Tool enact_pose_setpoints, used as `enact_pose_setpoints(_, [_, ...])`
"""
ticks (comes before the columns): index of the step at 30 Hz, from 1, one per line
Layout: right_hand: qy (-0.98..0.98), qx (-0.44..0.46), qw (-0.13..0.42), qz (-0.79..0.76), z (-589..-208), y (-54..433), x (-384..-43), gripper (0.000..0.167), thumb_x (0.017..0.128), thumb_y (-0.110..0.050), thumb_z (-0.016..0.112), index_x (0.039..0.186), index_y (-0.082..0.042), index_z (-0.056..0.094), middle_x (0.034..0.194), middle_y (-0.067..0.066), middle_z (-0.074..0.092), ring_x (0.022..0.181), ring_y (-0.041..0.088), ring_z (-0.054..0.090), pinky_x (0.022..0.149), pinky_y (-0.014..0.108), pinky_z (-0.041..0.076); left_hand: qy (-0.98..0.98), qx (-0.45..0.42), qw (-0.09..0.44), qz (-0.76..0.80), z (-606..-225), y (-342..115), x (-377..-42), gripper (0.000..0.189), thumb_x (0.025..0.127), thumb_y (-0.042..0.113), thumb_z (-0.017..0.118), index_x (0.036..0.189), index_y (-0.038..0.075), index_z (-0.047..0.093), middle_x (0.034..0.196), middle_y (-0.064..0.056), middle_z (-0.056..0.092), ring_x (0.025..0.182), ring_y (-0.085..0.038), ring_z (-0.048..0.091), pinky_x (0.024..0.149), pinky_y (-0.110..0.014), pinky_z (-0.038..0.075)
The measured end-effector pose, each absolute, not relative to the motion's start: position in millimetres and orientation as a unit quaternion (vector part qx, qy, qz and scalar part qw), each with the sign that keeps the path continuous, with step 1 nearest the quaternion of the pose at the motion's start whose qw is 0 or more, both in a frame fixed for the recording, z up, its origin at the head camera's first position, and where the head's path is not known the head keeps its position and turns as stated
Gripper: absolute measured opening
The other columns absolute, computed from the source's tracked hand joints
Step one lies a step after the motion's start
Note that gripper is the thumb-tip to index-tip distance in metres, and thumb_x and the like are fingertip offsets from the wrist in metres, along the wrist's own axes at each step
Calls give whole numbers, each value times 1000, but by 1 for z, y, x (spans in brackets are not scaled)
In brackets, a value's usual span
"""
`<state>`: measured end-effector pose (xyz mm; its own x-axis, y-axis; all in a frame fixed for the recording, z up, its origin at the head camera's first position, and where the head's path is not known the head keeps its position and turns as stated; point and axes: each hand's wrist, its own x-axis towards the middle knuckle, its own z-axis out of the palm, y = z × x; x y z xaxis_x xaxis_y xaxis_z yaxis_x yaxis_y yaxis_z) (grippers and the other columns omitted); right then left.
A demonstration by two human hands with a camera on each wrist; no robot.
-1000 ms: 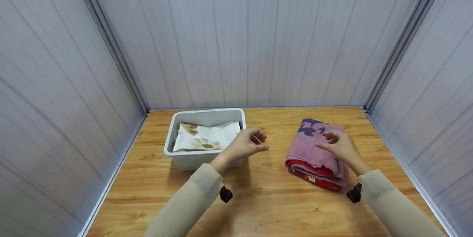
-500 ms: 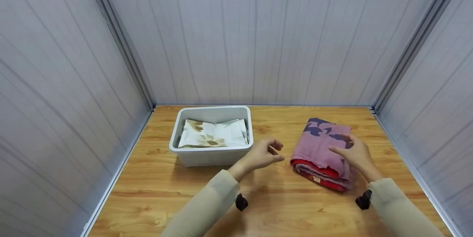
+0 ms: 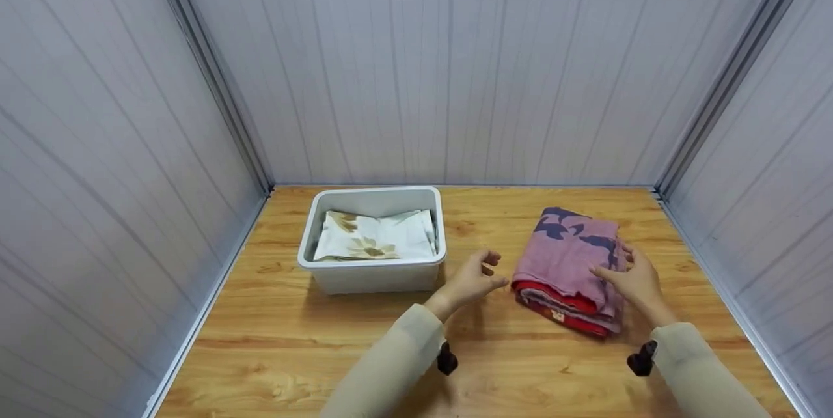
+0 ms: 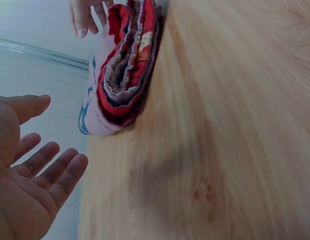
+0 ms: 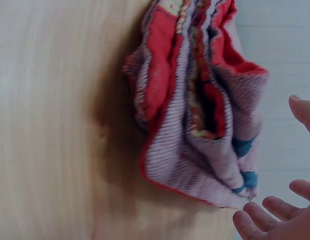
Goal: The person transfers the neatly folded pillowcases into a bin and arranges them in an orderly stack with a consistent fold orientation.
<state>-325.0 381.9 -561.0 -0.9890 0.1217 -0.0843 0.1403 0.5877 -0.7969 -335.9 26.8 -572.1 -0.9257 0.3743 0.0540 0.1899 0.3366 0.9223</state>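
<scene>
A folded cloth (image 3: 566,255), pinkish purple with dark blue shapes and red inner layers, lies on the right part of the table. My right hand (image 3: 638,278) is at its right edge, thumb over the top and fingers loosely bent beside it. In the right wrist view those fingertips (image 5: 250,220) come close to the cloth's lower corner. My left hand (image 3: 472,281) hovers just left of the cloth, palm turned toward it. The left wrist view shows its fingers (image 4: 60,175) spread, with a gap between them and the folded layers.
A white plastic bin (image 3: 374,278) stands left of the cloth, holding a folded white cloth (image 3: 377,236) with a brown flower print. Pale panel walls (image 3: 416,66) enclose the wooden table (image 3: 260,353) at the back and both sides.
My left hand has moved right, away from the bin and toward the purple cloth. My right hand has come down from above the cloth to its right edge. The camera view shifted slightly.
</scene>
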Motion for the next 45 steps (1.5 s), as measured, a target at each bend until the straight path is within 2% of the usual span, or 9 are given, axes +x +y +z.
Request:
enact_pose_setpoints(8, [885,109,30,-452,-572,392,-325,113,99,-42,79,171,6,6,172,42,14,158,59,25,128,69,28,816,150,84,552,-590,46,-345,56,95,18,83,142,-1,60,141,-25,65,123,-42,68,98,-42,61])
enact_pose_setpoints(12, [882,127,42,-453,-577,393,-324,116,99,-46,78,170,6,3,171,43,15,158,59,24,128,68,28,811,138,95,560,-595,55,-345,60,97,20,82,147,-3,57,145,-26,62,123,-40,68,99,-43,61])
enact_pose_setpoints(15, [875,134,47,-464,-583,392,-324,116,100,-47,77,170,6,2,169,44,20,155,58,29,128,68,30,813,125,101,559,-598,61,-345,62,98,21,81,148,-4,56,146,-25,62,123,-37,68,101,-45,61])
enact_pose_setpoints(20, [828,154,64,-535,-591,388,-323,119,99,-45,79,173,-2,-4,169,36,24,150,48,36,128,63,33,812,108,110,563,-604,69,-346,63,98,22,81,149,-3,54,148,-24,60,128,-37,67,106,-46,59])
enact_pose_setpoints(24, [794,162,69,-582,-595,387,-323,119,99,-38,81,174,-7,-6,174,31,21,155,44,34,130,59,32,809,93,118,569,-607,76,-345,64,98,23,83,150,-1,54,148,-24,60,133,-35,65,110,-47,56])
enact_pose_setpoints(31, [817,147,78,-552,-598,387,-326,109,101,-23,78,171,4,-2,174,37,17,160,50,27,132,61,26,811,83,120,566,-615,82,-346,60,97,27,83,145,1,59,138,-18,67,128,-30,67,111,-46,56])
enact_pose_setpoints(37, [864,113,64,-487,-597,389,-329,103,98,-18,77,165,18,7,164,48,26,153,58,33,129,64,28,792,85,113,593,-614,85,-344,60,96,21,84,144,-4,59,130,-18,71,121,-29,70,107,-43,58])
enact_pose_setpoints(45, [869,100,70,-479,-596,386,-328,98,98,-15,78,163,19,13,161,48,31,149,59,38,127,66,32,762,67,126,632,-609,89,-343,59,95,19,84,144,-2,59,133,-15,67,125,-28,67,111,-43,56])
